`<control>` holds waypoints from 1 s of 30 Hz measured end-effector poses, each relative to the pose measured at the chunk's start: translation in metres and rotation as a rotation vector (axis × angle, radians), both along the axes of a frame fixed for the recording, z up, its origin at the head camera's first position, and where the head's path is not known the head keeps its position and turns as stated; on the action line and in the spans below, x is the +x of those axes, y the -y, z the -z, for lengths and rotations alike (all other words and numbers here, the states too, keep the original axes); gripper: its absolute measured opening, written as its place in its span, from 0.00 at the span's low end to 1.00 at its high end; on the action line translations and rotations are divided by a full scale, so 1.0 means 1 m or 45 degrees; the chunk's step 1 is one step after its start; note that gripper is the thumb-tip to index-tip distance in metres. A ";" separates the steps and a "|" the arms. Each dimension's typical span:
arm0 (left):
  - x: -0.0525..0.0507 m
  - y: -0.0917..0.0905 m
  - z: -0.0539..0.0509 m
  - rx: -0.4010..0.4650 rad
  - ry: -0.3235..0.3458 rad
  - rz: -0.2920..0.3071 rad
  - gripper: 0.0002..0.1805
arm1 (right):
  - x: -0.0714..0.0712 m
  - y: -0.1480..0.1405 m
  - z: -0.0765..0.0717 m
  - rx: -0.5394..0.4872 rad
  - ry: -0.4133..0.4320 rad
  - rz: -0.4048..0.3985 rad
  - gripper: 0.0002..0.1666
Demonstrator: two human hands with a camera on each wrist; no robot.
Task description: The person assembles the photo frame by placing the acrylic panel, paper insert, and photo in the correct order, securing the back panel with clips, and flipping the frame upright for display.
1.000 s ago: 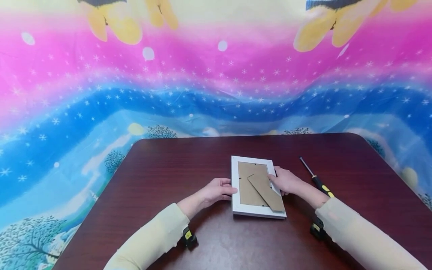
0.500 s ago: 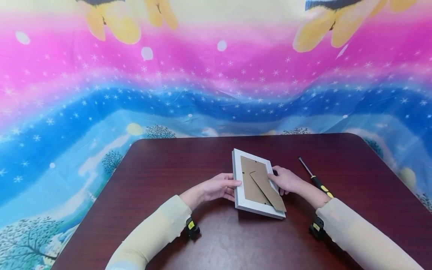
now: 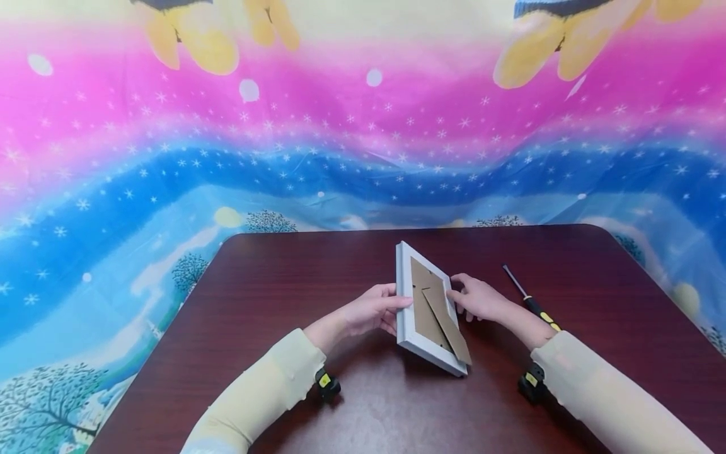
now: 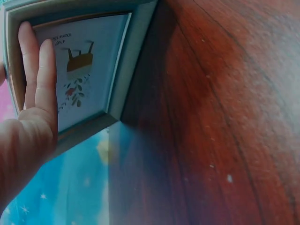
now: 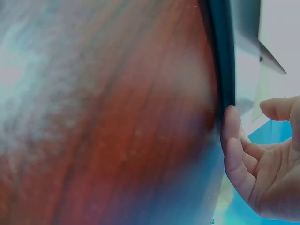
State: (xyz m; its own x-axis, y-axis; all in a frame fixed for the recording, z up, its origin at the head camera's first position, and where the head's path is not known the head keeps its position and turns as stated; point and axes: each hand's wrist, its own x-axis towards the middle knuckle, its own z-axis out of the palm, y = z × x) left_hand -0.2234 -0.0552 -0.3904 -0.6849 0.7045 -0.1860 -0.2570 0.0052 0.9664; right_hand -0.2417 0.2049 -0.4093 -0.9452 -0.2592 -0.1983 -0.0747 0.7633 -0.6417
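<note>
A white picture frame is held tilted above the table, its brown backing and slanted easel stand facing the head camera. My left hand grips its left edge, thumb on the back. In the left wrist view, two fingers of the left hand lie across the front, over a printed insert with a plant drawing. My right hand is at the opposite edge with loosely bent fingers. In the right wrist view, its fingertips touch the frame's side, and the thumb appears apart from it.
A screwdriver with a black and yellow handle lies on the dark red-brown table, right of the right hand. Behind the table hangs a colourful patterned cloth. Each wrist carries a small black camera.
The frame has turned from nearly flat to steeply tilted, its left edge rising and its back swinging rightward. My left hand has risen with it; the right hand's fingers have loosened at the edge.
</note>
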 end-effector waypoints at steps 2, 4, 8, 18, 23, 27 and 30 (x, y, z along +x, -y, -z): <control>0.001 -0.001 -0.003 -0.016 -0.015 -0.021 0.12 | 0.000 0.000 -0.006 -0.035 -0.021 0.004 0.34; 0.001 -0.003 -0.007 -0.037 -0.031 -0.039 0.12 | -0.001 0.000 -0.014 -0.080 -0.055 -0.002 0.34; 0.002 -0.006 -0.012 -0.072 -0.051 -0.066 0.11 | -0.001 0.002 -0.031 -0.160 -0.117 -0.013 0.38; 0.008 -0.010 -0.030 -0.137 -0.104 -0.047 0.16 | 0.003 0.016 -0.067 -0.312 -0.147 -0.062 0.38; 0.008 -0.014 -0.037 -0.201 -0.137 -0.024 0.17 | 0.000 0.026 -0.078 -0.318 -0.139 -0.090 0.40; 0.009 -0.016 -0.041 -0.237 -0.153 -0.027 0.15 | -0.006 0.031 -0.086 -0.314 -0.134 -0.088 0.40; 0.010 -0.018 -0.044 -0.270 -0.185 -0.034 0.13 | -0.010 0.034 -0.090 -0.301 -0.130 -0.080 0.40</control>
State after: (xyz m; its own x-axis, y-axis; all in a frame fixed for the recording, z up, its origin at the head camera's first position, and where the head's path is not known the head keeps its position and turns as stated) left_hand -0.2130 -0.0377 -0.3467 -0.7331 0.6415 -0.2259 -0.1184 0.2067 0.9712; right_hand -0.2515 0.1712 -0.3191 -0.9378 -0.3460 -0.0300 -0.1906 0.5850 -0.7883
